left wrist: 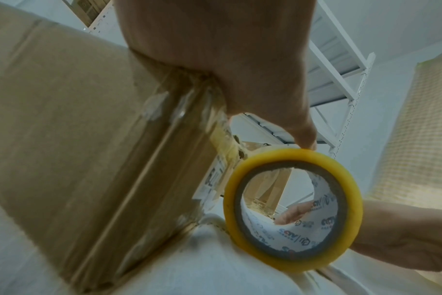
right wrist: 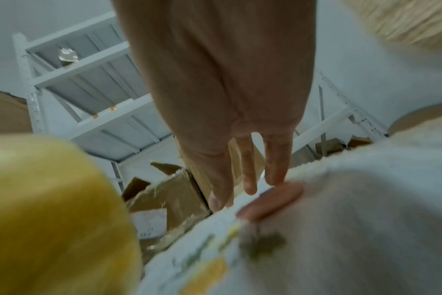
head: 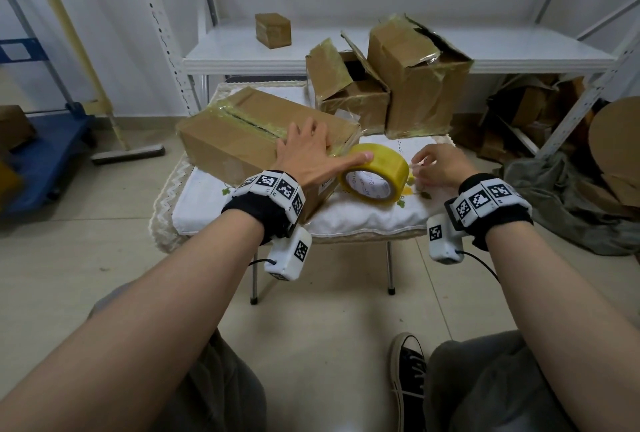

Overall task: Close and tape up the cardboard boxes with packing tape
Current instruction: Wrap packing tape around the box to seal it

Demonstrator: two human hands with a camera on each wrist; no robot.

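Note:
A long cardboard box (head: 235, 133) lies on the white-clothed table (head: 346, 213), its top seam covered with yellowish tape. My left hand (head: 311, 151) rests flat on the box's right end with straight, spread fingers, and its thumb touches the top of a yellow packing tape roll (head: 377, 171) standing on edge beside the box. The left wrist view shows the roll (left wrist: 293, 259) below my thumb and the box (left wrist: 76, 139) at the left. My right hand (head: 436, 164) sits just right of the roll. Its thumb and fingertips (right wrist: 270, 187) meet in a pinch on what looks like the clear tape end.
Two more boxes stand at the table's back: one with open flaps (head: 349, 92) and a tall, loosely taped one (head: 415, 78). A small box (head: 273, 30) sits on the white shelf (head: 346, 47). A blue cart (head: 45, 161) is left; scrap cardboard (head: 540, 112) and dark cloth (head: 568, 203) are right.

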